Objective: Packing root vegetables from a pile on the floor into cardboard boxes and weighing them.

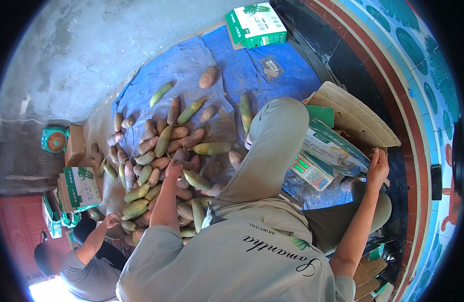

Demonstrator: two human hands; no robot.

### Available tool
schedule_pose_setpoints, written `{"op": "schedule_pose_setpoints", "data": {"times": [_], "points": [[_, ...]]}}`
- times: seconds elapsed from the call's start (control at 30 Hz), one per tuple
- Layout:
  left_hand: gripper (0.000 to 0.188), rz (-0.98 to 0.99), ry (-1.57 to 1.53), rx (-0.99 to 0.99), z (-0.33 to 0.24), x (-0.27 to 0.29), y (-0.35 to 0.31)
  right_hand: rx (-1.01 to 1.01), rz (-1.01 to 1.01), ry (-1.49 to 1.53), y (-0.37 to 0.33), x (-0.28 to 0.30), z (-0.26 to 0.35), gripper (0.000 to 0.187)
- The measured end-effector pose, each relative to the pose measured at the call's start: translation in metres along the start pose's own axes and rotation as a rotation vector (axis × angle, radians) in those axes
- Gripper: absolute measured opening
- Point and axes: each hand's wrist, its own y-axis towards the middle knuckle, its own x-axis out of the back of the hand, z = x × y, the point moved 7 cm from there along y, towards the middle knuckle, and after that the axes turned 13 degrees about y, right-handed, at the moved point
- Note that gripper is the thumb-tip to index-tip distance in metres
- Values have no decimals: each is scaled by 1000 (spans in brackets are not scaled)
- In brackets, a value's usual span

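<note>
My left hand [174, 170] reaches down into a heap of long radishes, some green and some pinkish-brown. Its fingers are closed at the end of a green radish [197, 181]; they are partly hidden. At the right, my right hand [377, 168] grips the edge of an opened green-and-white carton [337, 148]. One brown cardboard flap [360, 113] of the carton folds outward. Beside the carton is a digital scale [312, 173] with lit green displays. My bent knee stands between the heap and the carton.
A blue tarp [282, 83] lies under the radishes. Another green-and-white carton [257, 25] stands at the far edge. On the left a co-worker [91, 261] reaches toward the heap, near stacked cartons [81, 189] and a teal fan-like device [54, 139]. A brick-edged tiled wall [415, 166] curves along the right.
</note>
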Motion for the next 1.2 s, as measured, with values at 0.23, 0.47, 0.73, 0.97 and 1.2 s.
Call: {"op": "schedule_pose_setpoints", "data": {"times": [0.23,0.47,0.73,0.97,1.2], "points": [[59,-41,78,311,-8,-4,-21,11,-9,12,-2,-2,2,24],[65,-95,52,324,-59,6,-73,17,-15,3,0,-7,2,24],[62,-339,-598,5,-81,39,-35,1,-47,2,3,-3,14,20],[60,-251,-494,-448,-227,106,-101,-1,-18,21,2,-2,17,13],[55,-15,-648,-909,-403,117,-252,24,190,136,-9,-3,24,7]]}}
